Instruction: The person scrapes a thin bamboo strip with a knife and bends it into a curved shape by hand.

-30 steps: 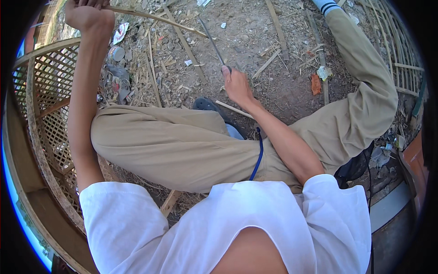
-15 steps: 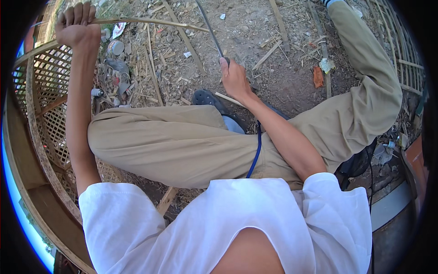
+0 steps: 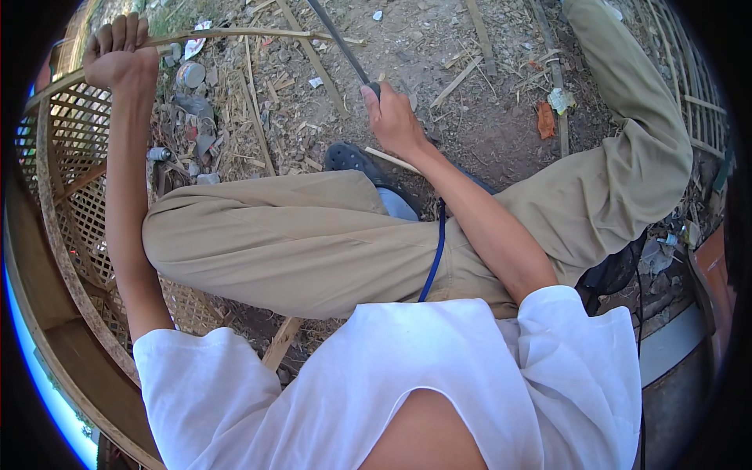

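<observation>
Bamboo is what your left hand [image 3: 119,56] has hold of: a long, thin, pale strip [image 3: 235,34] that runs from your closed fist off to the right, bending slightly over the littered ground. Your fingers [image 3: 117,31] are curled tight around its near end, knuckles up, with the arm raised straight above the woven lattice panel [image 3: 66,164] that stands just below and to the left of that fist.

Your right hand [image 3: 394,117] is shut around the handle of a long dark blade [image 3: 338,39]. The blade leaves your fingers at the top of the fist and slants up and to the left, and its far end passes close under the strip's right end; whether the two touch cannot be told.

Just below your right fingers a short pale stick [image 3: 392,160] lies on the dirt ground [image 3: 486,117], and a dark shoe [image 3: 350,157] sits to their lower left. Your bent leg in khaki trousers [image 3: 298,243] crosses between both hands and your white shirt [image 3: 376,384]. A blue cord [image 3: 433,258] hangs along your right forearm. Scraps, splinters and an orange fragment [image 3: 545,120] lie scattered to the right of your right fingers.
</observation>
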The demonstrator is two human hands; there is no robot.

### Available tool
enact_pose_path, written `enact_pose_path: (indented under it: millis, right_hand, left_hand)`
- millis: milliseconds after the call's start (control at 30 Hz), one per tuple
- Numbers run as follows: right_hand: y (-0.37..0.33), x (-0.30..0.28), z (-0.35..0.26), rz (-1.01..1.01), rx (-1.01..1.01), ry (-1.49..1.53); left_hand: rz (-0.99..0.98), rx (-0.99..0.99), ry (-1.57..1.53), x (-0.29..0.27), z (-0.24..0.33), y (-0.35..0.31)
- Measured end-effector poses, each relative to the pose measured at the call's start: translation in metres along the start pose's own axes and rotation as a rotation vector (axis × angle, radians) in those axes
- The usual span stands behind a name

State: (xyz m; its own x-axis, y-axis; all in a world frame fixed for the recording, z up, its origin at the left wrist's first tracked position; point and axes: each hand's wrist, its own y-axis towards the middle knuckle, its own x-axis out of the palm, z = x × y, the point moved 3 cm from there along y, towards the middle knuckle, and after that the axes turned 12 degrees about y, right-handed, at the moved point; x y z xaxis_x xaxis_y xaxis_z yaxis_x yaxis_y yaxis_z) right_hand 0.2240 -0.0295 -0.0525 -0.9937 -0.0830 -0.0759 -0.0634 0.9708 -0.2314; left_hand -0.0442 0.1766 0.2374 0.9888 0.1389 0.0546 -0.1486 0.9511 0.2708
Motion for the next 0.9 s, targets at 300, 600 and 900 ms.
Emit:
enact_pose_path:
  millis: [300,600,900]
  right_hand:
    - [0.002,-0.003,0.027,0.057,0.148,-0.074]
    - [0.016,-0.029,0.037,0.186,0.137,-0.071]
    - [0.027,-0.017,0.041,0.090,0.081,-0.207]
  left_hand:
    - [-0.002,0.003,0.031,0.001,-0.008,0.016]
    - [-0.064,-0.070,-0.043,-0.001,-0.022,0.022]
    - [0.033,0.090,0.257,0.037,0.010,0.031]
